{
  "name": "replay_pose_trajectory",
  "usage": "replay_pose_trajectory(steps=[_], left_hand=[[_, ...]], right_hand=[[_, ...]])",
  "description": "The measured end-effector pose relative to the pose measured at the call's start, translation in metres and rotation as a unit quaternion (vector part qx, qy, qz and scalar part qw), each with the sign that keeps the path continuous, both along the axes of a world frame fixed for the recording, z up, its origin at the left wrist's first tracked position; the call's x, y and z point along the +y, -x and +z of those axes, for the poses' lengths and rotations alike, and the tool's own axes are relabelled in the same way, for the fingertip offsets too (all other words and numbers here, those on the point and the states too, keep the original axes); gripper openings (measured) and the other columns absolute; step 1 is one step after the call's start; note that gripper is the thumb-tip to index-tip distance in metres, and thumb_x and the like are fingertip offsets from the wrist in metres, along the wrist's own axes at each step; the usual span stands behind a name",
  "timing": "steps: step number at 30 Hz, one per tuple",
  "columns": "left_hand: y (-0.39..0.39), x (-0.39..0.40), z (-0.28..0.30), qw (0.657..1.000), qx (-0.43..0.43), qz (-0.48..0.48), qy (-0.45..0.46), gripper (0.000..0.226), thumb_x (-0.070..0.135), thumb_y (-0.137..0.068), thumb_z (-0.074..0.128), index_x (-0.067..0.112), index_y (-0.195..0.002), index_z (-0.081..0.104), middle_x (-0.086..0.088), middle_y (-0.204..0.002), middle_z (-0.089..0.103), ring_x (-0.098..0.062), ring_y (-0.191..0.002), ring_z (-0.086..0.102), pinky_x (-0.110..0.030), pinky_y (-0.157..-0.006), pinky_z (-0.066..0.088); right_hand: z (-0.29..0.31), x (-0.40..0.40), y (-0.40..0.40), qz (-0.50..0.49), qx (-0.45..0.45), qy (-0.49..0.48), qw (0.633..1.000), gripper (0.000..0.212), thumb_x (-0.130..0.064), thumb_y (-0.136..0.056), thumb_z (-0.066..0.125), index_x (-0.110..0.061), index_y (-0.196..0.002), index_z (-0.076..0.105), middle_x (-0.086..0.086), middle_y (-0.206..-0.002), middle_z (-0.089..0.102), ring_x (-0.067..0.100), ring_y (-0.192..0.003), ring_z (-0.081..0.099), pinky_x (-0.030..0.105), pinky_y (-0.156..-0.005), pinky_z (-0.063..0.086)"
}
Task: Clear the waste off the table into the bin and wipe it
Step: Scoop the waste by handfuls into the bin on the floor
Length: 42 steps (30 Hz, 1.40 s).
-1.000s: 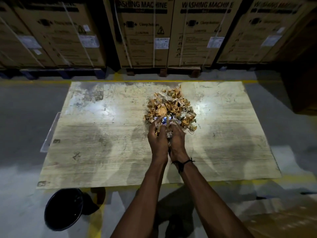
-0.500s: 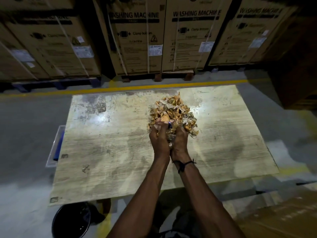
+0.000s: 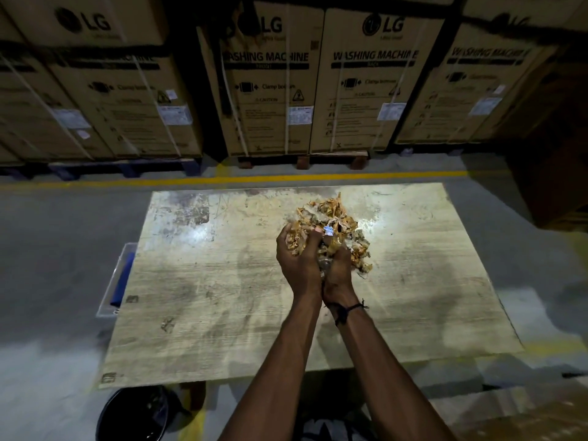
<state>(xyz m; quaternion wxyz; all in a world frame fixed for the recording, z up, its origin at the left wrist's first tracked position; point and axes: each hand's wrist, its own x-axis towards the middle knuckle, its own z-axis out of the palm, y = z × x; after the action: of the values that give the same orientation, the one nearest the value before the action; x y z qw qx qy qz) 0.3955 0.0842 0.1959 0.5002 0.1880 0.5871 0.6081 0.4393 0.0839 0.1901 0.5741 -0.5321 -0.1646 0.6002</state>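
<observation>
A heap of crumpled orange, tan and white waste scraps [image 3: 334, 222] sits in my two cupped hands over the middle of the worn pale table [image 3: 222, 313]. My left hand [image 3: 297, 262] curls round the left side of the heap, thumb on top. My right hand [image 3: 339, 273], with a black cord at the wrist, curls under the right side. Some scraps hang over my right fingers. A black bin [image 3: 133, 415] stands on the floor below the table's near left corner.
A clear tray holding something blue [image 3: 119, 278] juts out under the table's left edge. Stacked washing-machine cartons [image 3: 318, 84] on pallets line the far side behind a yellow floor line [image 3: 254, 179]. A dark box [image 3: 553, 173] stands at the right.
Both hands have closed under the heap and raised it a little off the table. The camera has tilted up, so the table sits lower in view.
</observation>
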Motion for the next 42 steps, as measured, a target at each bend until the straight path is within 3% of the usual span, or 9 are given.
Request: replay_pose_trajectory(steps=[6,12,19,24,27,29,34,38,42], left_hand=[[-0.002,0.014,0.01,0.999,-0.05,-0.007,-0.015,0.053,0.05,-0.068,0.085,0.016,-0.108,0.077,-0.013,-0.114,0.076,-0.038,-0.106,0.072,-0.059,-0.095,0.058],[-0.004,0.028,0.023,0.999,0.01,0.004,-0.044,0.033,0.041,-0.08,0.082,0.013,-0.094,0.073,-0.014,-0.097,0.076,-0.041,-0.096,0.072,-0.062,-0.089,0.058],[-0.009,0.039,0.039,0.985,0.112,0.021,-0.13,0.026,0.025,-0.087,0.083,0.013,-0.104,0.067,-0.005,-0.099,0.073,-0.02,-0.088,0.071,-0.039,-0.078,0.058],[-0.012,0.044,0.047,0.987,0.082,0.008,-0.137,0.061,0.034,-0.08,0.085,0.016,-0.133,0.061,0.003,-0.123,0.065,0.0,-0.105,0.066,-0.018,-0.083,0.053],[-0.014,0.05,0.045,0.986,0.102,0.005,-0.131,0.061,0.049,-0.076,0.08,0.019,-0.128,0.069,-0.004,-0.129,0.068,-0.018,-0.117,0.068,-0.039,-0.097,0.058],[-0.017,0.052,0.048,0.985,0.104,0.011,-0.135,0.054,0.046,-0.079,0.08,0.021,-0.126,0.071,-0.004,-0.13,0.067,-0.022,-0.119,0.068,-0.051,-0.101,0.056],[-0.018,0.055,0.059,0.974,0.12,-0.012,-0.192,0.05,0.025,-0.09,0.074,0.021,-0.139,0.066,0.008,-0.143,0.064,-0.005,-0.134,0.058,-0.026,-0.107,0.05],[-0.018,0.057,0.059,0.98,0.089,-0.031,-0.178,0.026,0.031,-0.09,0.075,0.017,-0.112,0.079,-0.005,-0.115,0.078,-0.028,-0.112,0.073,-0.058,-0.099,0.057],[-0.023,0.055,0.063,0.987,0.077,-0.013,-0.144,0.023,0.035,-0.084,0.075,0.013,-0.091,0.077,-0.013,-0.092,0.079,-0.038,-0.092,0.075,-0.06,-0.085,0.06]], right_hand=[[0.013,0.014,-0.003,0.004,-0.015,-0.033,0.999,0.063,-0.029,-0.083,0.049,0.012,-0.131,0.059,0.015,-0.108,0.071,0.025,-0.086,0.073,0.03,-0.063,0.059],[0.023,0.033,-0.008,0.022,-0.058,-0.033,0.998,0.048,-0.022,-0.095,0.048,0.005,-0.132,0.062,0.021,-0.117,0.071,0.025,-0.087,0.075,0.029,-0.061,0.058],[0.034,0.044,-0.014,0.044,-0.05,-0.069,0.995,0.035,-0.017,-0.109,0.04,0.0,-0.109,0.071,0.011,-0.097,0.076,0.022,-0.084,0.072,0.03,-0.065,0.057],[0.049,0.05,-0.02,0.057,-0.017,-0.081,0.995,0.048,-0.014,-0.11,0.033,-0.019,-0.089,0.076,-0.001,-0.083,0.077,0.015,-0.074,0.072,0.029,-0.062,0.055],[0.059,0.053,-0.019,0.029,-0.022,-0.097,0.995,0.04,-0.019,-0.109,0.037,-0.018,-0.105,0.077,0.014,-0.111,0.073,0.026,-0.097,0.071,0.034,-0.072,0.058],[0.064,0.054,-0.019,0.031,-0.03,-0.103,0.994,0.035,-0.031,-0.099,0.047,-0.013,-0.105,0.075,0.011,-0.105,0.074,0.026,-0.095,0.07,0.032,-0.07,0.058],[0.073,0.059,-0.022,0.058,-0.058,-0.112,0.99,0.039,-0.042,-0.084,0.051,-0.016,-0.097,0.078,0.005,-0.096,0.077,0.022,-0.087,0.072,0.034,-0.071,0.056],[0.079,0.06,-0.024,0.032,-0.022,-0.082,0.996,0.032,-0.035,-0.097,0.05,-0.016,-0.095,0.075,0.003,-0.09,0.076,0.022,-0.083,0.071,0.031,-0.066,0.056],[0.087,0.059,-0.028,0.023,0.068,-0.082,0.994,0.058,-0.028,-0.111,0.037,-0.022,-0.077,0.083,-0.003,-0.078,0.076,0.012,-0.07,0.073,0.025,-0.063,0.057]])
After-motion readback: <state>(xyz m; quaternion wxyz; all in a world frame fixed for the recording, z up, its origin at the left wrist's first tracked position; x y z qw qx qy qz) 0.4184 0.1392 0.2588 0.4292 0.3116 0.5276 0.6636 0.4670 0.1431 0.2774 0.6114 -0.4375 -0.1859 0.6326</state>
